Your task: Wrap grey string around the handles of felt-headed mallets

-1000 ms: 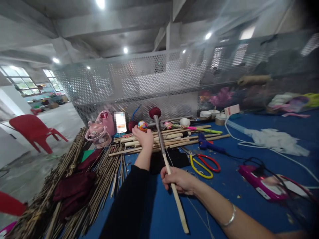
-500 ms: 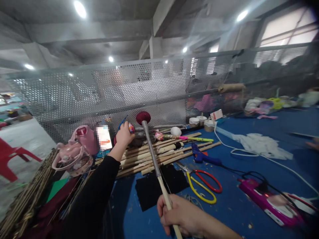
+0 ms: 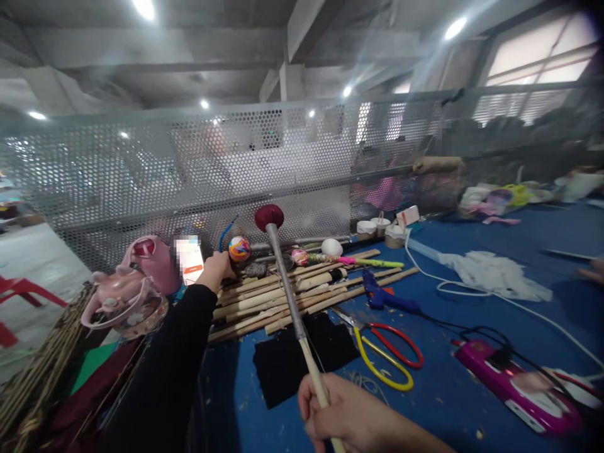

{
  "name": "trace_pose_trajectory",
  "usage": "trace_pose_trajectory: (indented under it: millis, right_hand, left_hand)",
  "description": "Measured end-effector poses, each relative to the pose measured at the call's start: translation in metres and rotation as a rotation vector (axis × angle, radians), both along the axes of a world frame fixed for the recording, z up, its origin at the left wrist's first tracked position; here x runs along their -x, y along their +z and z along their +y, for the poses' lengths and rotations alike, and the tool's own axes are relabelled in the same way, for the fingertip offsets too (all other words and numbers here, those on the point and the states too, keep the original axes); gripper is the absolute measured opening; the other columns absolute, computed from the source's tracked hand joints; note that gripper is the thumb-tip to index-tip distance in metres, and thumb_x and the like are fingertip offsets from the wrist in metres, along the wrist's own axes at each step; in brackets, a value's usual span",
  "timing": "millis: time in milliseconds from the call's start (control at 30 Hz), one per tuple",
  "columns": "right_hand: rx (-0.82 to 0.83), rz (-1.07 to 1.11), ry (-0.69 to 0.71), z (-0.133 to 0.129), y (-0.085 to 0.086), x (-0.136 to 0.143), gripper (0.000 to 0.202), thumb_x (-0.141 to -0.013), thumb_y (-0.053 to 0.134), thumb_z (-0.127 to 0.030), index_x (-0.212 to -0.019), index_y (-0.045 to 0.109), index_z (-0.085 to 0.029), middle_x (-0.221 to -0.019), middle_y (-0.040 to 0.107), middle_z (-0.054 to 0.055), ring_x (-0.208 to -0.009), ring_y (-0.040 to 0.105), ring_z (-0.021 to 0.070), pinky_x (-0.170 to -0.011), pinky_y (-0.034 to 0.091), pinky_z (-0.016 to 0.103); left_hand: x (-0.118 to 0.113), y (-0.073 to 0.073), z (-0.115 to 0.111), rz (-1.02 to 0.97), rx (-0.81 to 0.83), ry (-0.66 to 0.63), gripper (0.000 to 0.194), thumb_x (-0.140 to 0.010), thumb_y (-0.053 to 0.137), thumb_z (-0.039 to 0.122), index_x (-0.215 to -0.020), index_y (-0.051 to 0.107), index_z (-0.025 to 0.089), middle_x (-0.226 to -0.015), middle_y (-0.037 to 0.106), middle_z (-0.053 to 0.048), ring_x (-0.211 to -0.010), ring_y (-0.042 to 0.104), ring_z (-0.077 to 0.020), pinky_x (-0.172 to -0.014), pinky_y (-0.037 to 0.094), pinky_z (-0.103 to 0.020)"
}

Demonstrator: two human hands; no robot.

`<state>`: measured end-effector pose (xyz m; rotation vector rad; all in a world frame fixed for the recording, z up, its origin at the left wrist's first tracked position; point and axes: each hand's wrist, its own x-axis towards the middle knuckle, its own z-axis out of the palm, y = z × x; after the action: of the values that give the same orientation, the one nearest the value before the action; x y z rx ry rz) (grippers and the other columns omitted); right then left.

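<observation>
My right hand (image 3: 337, 409) is wrapped round the pale lower end of a wooden stick (image 3: 311, 365). Grey wrapping covers the stick's upper part, and a dark red ball (image 3: 268, 218) tops it. At the left end of the pile of wooden sticks (image 3: 250, 302), my left hand (image 3: 218, 269) reaches down beside a lit phone (image 3: 190, 261); its fingertips are hidden, as is anything they may hold. A multicoloured ball (image 3: 239, 248) stands just right of that hand. Black cloth (image 3: 302, 352) lies beneath the held stick.
Scissors with red and yellow handles (image 3: 389, 355), a blue glue gun (image 3: 384, 297) and a magenta power strip (image 3: 514, 384) lie on the blue table (image 3: 448, 402). Pink containers (image 3: 153, 261) stand at left. A perforated metal screen (image 3: 302, 157) runs behind. Another person's hand (image 3: 592, 275) shows at far right.
My left hand has moved left and down, away from the multicoloured ball, which is now uncovered. My right hand keeps its hold on the stick. The view has shifted slightly.
</observation>
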<state>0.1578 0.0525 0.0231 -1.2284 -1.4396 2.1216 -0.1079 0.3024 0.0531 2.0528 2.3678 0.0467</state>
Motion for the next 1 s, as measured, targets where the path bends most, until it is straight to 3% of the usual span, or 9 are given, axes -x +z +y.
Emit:
trace_pose_trajectory:
  millis: [200, 300, 333, 433, 567, 667, 767, 900, 1000]
  right_hand:
    - [-0.017, 0.012, 0.019, 0.001, 0.001, 0.0, 0.018, -0.056, 0.047, -0.01, -0.072, 0.049, -0.018, -0.045, 0.055, -0.007, -0.026, 0.028, 0.0037, -0.024, 0.016, 0.014]
    - [0.009, 0.012, 0.022, 0.001, -0.003, 0.002, 0.018, -0.058, 0.048, -0.011, -0.074, 0.048, -0.019, -0.045, 0.055, -0.007, -0.025, 0.026, 0.0041, -0.023, 0.014, 0.015]
    - [0.017, 0.013, 0.024, 0.001, -0.005, 0.002, 0.018, -0.058, 0.048, -0.011, -0.074, 0.048, -0.019, -0.045, 0.055, -0.007, -0.025, 0.026, 0.0042, -0.023, 0.013, 0.015]
    - [0.027, 0.005, 0.067, 0.0, -0.013, 0.004, 0.017, -0.059, 0.048, -0.012, -0.075, 0.047, -0.019, -0.046, 0.056, -0.007, -0.023, 0.023, 0.0037, -0.023, 0.012, 0.016]
    - [-0.089, -0.104, 0.109, -0.005, -0.019, 0.008, 0.017, -0.063, 0.048, -0.012, -0.078, 0.045, -0.018, -0.043, 0.052, -0.008, -0.024, 0.027, 0.0036, -0.027, 0.019, 0.014]
    - [-0.167, -0.159, 0.076, -0.01, -0.018, 0.013, 0.019, -0.066, 0.05, -0.012, -0.082, 0.042, -0.019, -0.041, 0.049, -0.009, -0.028, 0.032, 0.0039, -0.031, 0.024, 0.013]
    - [-0.186, -0.072, 0.058, -0.016, -0.018, 0.022, 0.015, -0.069, 0.051, -0.014, -0.08, 0.04, -0.018, -0.04, 0.046, -0.01, -0.03, 0.033, 0.0033, -0.033, 0.024, 0.013]
    - [-0.261, 0.014, 0.066, -0.023, -0.023, 0.033, 0.019, -0.075, 0.051, -0.028, -0.084, 0.037, -0.019, -0.046, 0.048, -0.01, -0.028, 0.029, 0.0026, -0.029, 0.02, 0.013]
    - [-0.338, -0.029, 0.118, -0.019, -0.022, 0.03, 0.027, -0.075, 0.052, -0.038, -0.089, 0.037, -0.019, -0.05, 0.048, -0.009, -0.028, 0.032, 0.0033, -0.029, 0.023, 0.014]
  left_hand:
    - [0.006, 0.018, -0.003, -0.033, 0.089, -0.066, 0.07, -0.037, 0.074, 0.042, -0.1, 0.058, 0.015, -0.097, 0.063, -0.016, -0.084, 0.06, -0.0319, -0.068, 0.046, -0.034]
    - [0.007, 0.015, -0.01, -0.086, 0.066, -0.11, 0.074, -0.049, 0.066, 0.054, -0.111, 0.051, 0.015, -0.106, 0.06, -0.016, -0.091, 0.059, -0.0289, -0.072, 0.046, -0.032]
    - [0.006, 0.012, -0.013, -0.109, 0.006, -0.116, 0.076, -0.058, 0.059, 0.057, -0.118, 0.045, 0.013, -0.113, 0.056, -0.017, -0.097, 0.056, -0.0283, -0.076, 0.044, -0.031]
    - [0.001, 0.0, -0.026, -0.2, -0.389, -0.057, 0.074, -0.072, 0.046, 0.055, -0.124, 0.037, 0.004, -0.125, 0.044, -0.024, -0.116, 0.041, -0.0313, -0.091, 0.036, -0.039]
    - [-0.014, 0.003, -0.051, -0.343, -0.698, 0.011, 0.061, -0.075, 0.047, 0.047, -0.121, 0.041, 0.009, -0.13, 0.038, -0.021, -0.122, 0.033, -0.0316, -0.096, 0.028, -0.046]
    - [-0.037, 0.013, -0.085, -0.581, -0.842, 0.071, 0.048, -0.075, 0.049, 0.037, -0.113, 0.046, 0.007, -0.114, 0.052, -0.018, -0.11, 0.046, -0.0256, -0.094, 0.033, -0.039]
    - [-0.069, 0.008, -0.139, -0.862, -0.759, -0.008, 0.04, -0.074, 0.052, 0.033, -0.107, 0.049, 0.011, -0.103, 0.057, -0.013, -0.096, 0.054, -0.0203, -0.086, 0.039, -0.035]
    - [-0.094, -0.024, -0.216, -1.093, -0.485, -0.118, 0.032, -0.078, 0.047, 0.036, -0.102, 0.051, 0.016, -0.097, 0.06, -0.009, -0.084, 0.058, -0.0167, -0.077, 0.043, -0.029]
    - [-0.093, -0.048, -0.255, -1.161, -0.346, 0.074, 0.028, -0.076, 0.049, 0.039, -0.094, 0.052, 0.017, -0.088, 0.061, -0.008, -0.068, 0.059, -0.0147, -0.063, 0.045, -0.027]
